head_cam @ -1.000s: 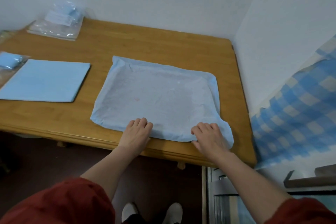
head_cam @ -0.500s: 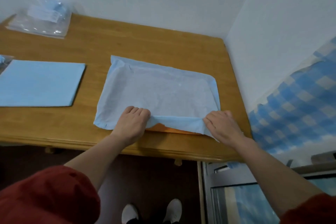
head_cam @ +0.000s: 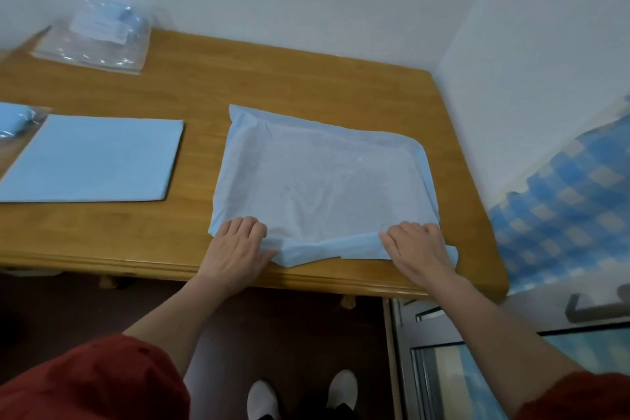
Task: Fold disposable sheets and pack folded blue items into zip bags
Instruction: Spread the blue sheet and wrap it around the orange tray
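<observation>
Head camera: a pale blue sheet lies spread on the right half of the wooden table, and its near edge is close to the table's front edge. A second ago both hands lay on that near edge and the sheet was flat all over. Then the edge came up off the wood. Now the near edge is turned over between the hands, and a strip of its darker blue underside shows there.

The left hand is at the near left corner of the sheet. Its fingers are curled on top and the thumb lies by the turned strip, so its grip looks closed on the sheet. The right hand is at the near right corner with its fingers curled the same way, and its grip looks closed on the sheet too. Its thumb is hidden.

I think this means the first fold has begun. The near edge is up and ready to be carried toward the far edge. The rest of the sheet lies flat and is not folded yet.

On the left lies a flat blue pile, well apart from the sheet. A clear zip bag with something blue inside sits at the back left by the wall. Nothing from this sheet is packed yet.
</observation>
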